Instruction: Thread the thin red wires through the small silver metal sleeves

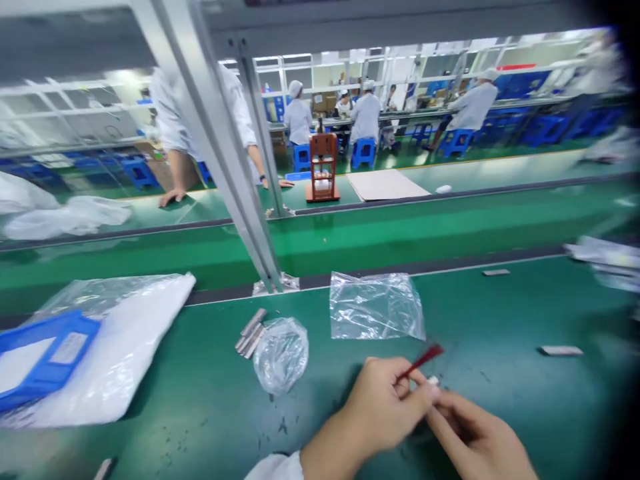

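My left hand (377,403) is closed, with a thin dark-red strip (423,360) sticking out between its fingers. The strip fans out at its far end; its exact kind is unclear. At the left thumb tip a small white piece (433,381) shows. My right hand (477,427) meets the left there, its thumb and forefinger pinched at the white piece. Most of that piece is hidden by fingertips. Just beyond both hands, a flat clear plastic bag (376,307) lies on the green table (210,387).
Left of my hands lie a round clear bag (281,357) and several small metallic strips (251,333). A blue tray (45,360) rests on a white bag (135,353). A metal post (225,147) rises at the table's back edge. Across the belt stands a co-worker (200,120).
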A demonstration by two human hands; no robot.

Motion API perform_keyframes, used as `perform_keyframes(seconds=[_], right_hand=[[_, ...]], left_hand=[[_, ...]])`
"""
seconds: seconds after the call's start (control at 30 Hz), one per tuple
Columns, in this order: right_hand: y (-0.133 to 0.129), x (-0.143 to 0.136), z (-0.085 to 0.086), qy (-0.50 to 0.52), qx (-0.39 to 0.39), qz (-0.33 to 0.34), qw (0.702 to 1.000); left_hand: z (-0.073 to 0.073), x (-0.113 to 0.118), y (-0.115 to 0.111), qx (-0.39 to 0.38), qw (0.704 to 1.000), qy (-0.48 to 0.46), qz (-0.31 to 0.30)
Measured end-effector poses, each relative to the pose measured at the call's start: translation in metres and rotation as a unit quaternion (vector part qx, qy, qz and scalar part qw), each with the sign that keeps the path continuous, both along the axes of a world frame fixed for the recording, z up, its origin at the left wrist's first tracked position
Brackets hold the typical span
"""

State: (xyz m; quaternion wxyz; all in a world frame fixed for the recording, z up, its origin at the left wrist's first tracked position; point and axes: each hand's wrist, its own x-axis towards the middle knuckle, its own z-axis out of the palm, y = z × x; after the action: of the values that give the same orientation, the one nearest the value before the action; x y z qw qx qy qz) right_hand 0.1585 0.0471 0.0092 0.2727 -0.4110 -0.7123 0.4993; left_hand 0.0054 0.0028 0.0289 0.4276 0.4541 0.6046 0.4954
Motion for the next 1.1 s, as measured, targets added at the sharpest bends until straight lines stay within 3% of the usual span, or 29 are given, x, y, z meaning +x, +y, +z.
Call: perform_keyframes(seconds=[0.3, 0.47, 0.7, 0.97, 1.1], right_hand=[[-0.008, -0.01, 0.018, -0.022, -0.033, -0.039, 0.998], [-0.004, -0.01, 0.024, 0.04, -0.079, -0.077, 0.993], [-0.004, -0.009, 0.017, 0.148, -0.185, -0.142, 0.961], [-0.003, -0.009, 0.015, 0.147, -0.184, -0.146, 0.961], [-0.004, 0.005, 0.003, 0.129, -0.166, -0.133, 0.968]], left_hand=[[-0.007, -0.005, 0.002, 0.021, 0.999, 0.016, -0.027], [-0.006, -0.007, 0.0, 0.033, 0.999, 0.019, -0.031], [-0.007, -0.004, -0.001, 0.022, 0.998, -0.007, -0.056], [-0.006, -0.004, -0.001, 0.011, 0.998, -0.032, -0.057], [-0.003, -0.001, -0.002, 0.007, 0.998, -0.033, -0.052]])
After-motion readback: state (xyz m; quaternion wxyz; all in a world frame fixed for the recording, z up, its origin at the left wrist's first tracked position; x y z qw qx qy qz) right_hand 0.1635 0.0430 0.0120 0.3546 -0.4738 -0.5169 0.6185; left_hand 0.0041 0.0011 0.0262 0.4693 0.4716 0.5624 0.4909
